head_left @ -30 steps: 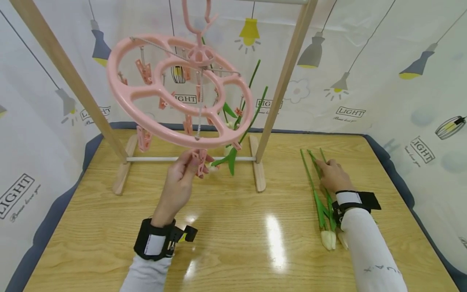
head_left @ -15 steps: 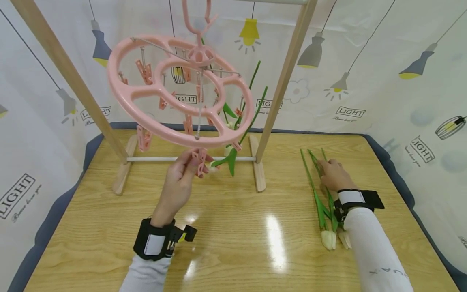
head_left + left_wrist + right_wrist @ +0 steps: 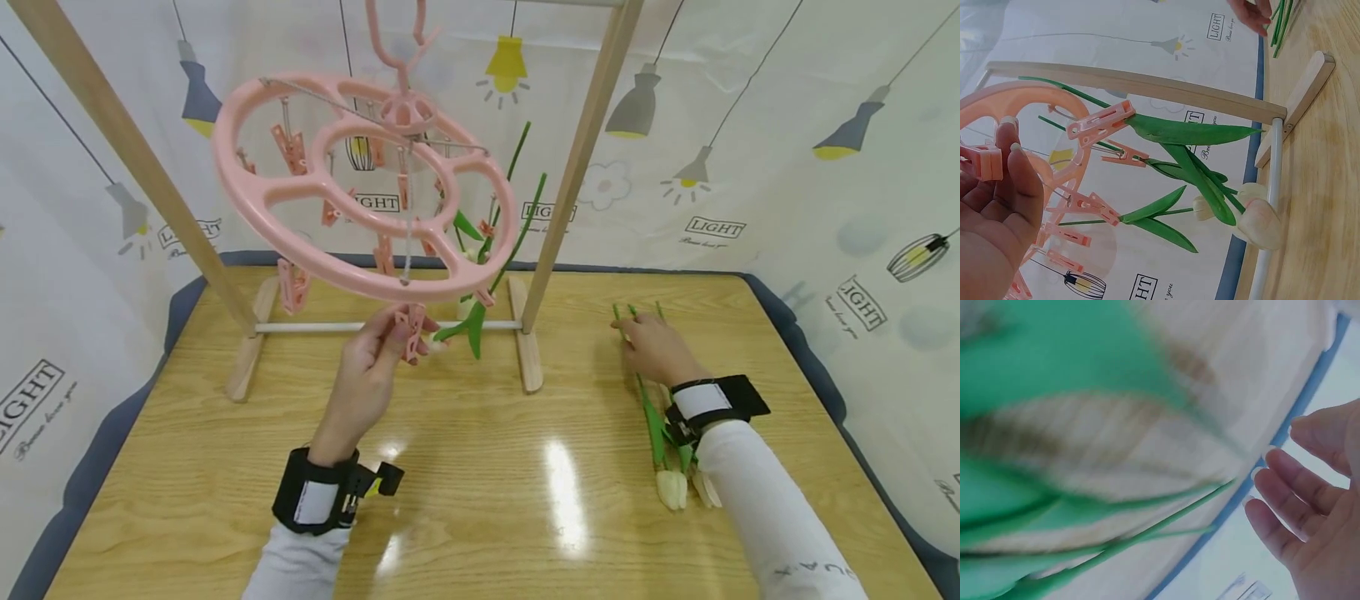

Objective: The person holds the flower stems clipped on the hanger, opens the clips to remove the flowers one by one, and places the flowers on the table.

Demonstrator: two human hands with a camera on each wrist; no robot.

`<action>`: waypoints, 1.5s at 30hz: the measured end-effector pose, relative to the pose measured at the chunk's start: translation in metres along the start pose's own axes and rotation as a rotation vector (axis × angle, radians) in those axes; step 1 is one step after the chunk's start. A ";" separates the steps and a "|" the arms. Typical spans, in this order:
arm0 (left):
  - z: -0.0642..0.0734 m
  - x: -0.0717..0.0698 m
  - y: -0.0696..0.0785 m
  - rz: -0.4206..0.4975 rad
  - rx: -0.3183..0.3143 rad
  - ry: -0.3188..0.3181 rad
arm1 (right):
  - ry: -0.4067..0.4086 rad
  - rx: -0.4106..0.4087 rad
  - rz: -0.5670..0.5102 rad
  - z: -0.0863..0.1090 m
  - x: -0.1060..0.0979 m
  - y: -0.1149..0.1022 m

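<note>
My left hand (image 3: 365, 379) pinches a pink clothespin (image 3: 412, 332) that hangs from the front of a pink round drying hanger (image 3: 330, 265). Nothing is clipped in this clothespin that I can see. White tulips with green leaves (image 3: 1194, 134) hang bloom-down from other clothespins, to the right of that hand. On the right of the table lie loose tulips (image 3: 671, 490), blooms toward me and stems pointing away. Over their stem ends is my right hand (image 3: 660, 346). Its fingers (image 3: 1297, 478) are loosely extended in the right wrist view, with the stems (image 3: 1166, 519) apart from them.
A wooden stand (image 3: 573, 179) with a white lower bar (image 3: 315, 327) surrounds the hanger. Several unused pink clothespins (image 3: 292, 286) dangle from the ring. Behind the wooden table (image 3: 480, 467) is a lamp-printed cloth (image 3: 757, 92).
My right hand has shifted left across the stems, from the middle ones toward the leftmost. The left hand keeps its pinch on the clothespin. The head view has turned slightly.
</note>
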State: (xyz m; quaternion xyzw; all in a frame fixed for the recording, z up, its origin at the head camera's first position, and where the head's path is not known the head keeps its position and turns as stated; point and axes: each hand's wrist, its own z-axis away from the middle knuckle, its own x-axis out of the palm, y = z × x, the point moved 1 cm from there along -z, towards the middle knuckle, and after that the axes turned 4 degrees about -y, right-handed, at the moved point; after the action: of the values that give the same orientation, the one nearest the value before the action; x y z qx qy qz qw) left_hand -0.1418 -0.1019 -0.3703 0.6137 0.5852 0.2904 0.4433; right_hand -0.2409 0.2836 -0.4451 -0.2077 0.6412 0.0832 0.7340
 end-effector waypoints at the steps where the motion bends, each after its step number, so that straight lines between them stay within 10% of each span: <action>1: 0.000 0.000 0.000 0.002 0.000 -0.002 | 0.004 -0.016 -0.009 -0.003 -0.002 -0.006; 15: 0.001 -0.001 0.004 0.112 -0.040 -0.014 | 0.015 -0.239 -0.403 -0.030 -0.034 -0.113; 28: 0.002 -0.002 0.002 0.167 -0.025 -0.012 | -0.006 -0.312 -0.892 -0.041 -0.049 -0.163; 45: 0.002 0.003 -0.008 0.170 -0.042 -0.048 | 0.004 -0.279 -0.953 -0.032 -0.052 -0.177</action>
State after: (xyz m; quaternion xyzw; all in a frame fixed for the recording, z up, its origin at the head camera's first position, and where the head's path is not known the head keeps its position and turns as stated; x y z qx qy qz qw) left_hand -0.1431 -0.0999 -0.3783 0.6585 0.5139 0.3247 0.4436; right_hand -0.2096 0.1184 -0.3619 -0.5741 0.4591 -0.1772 0.6544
